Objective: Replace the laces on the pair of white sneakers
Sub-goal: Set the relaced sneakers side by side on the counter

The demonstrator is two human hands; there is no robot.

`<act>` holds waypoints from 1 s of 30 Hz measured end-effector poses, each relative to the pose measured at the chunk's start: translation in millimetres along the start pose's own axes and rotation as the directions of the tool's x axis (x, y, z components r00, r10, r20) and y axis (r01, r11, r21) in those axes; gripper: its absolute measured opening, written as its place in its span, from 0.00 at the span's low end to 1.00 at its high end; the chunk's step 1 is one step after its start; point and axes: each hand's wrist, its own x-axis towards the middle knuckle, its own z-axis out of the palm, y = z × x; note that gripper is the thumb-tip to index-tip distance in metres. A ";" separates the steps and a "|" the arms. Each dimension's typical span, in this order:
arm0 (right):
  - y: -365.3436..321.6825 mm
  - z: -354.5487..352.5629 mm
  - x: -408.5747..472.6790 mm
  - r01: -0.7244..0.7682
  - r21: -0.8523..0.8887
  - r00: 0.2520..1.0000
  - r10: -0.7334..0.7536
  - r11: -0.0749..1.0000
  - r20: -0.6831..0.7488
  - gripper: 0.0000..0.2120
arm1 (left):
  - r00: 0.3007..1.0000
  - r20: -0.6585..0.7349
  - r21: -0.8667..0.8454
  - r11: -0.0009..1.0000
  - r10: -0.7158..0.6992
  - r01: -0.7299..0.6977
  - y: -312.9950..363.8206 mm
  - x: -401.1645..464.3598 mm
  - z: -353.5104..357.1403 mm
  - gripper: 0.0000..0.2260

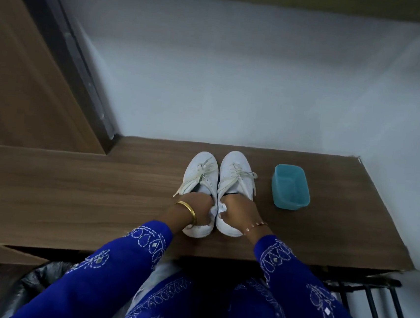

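No text, label or number is legible anywhere — none at all

Both arms extended forward, blue sleeves. Left hand (pixel 196 205) and right hand (pixel 237 210) side by side, fingers curled, each gripping something.

I wear a deep blue long-sleeved cotton tunic (pixel 204 309) stitched with white looping embroidery and small mirror pieces down both sleeves. A plain, thick gold bangle (pixel 188 211) circles my left wrist; a thin chain bracelet with small copper-coloured beads (pixel 255 226) circles my right.
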 end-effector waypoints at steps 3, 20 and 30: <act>-5.6 -36.2 -0.7 -0.017 -0.003 1.000 0.017 1.000 -0.008 0.10 | 0.998 0.041 -0.017 0.999 0.038 -0.037 0.2 -7.4 -39.7 0.15; -0.3 -188.7 -91.6 -0.435 0.182 0.870 0.464 0.882 -0.169 0.11 | 0.851 0.063 0.174 0.834 0.521 -0.524 92.7 -35.4 -190.2 0.18; 38.8 -185.2 -194.3 -0.753 0.341 0.546 0.824 0.562 -0.151 0.12 | 0.587 0.231 0.322 0.508 0.776 -0.799 218.7 -34.0 -182.3 0.20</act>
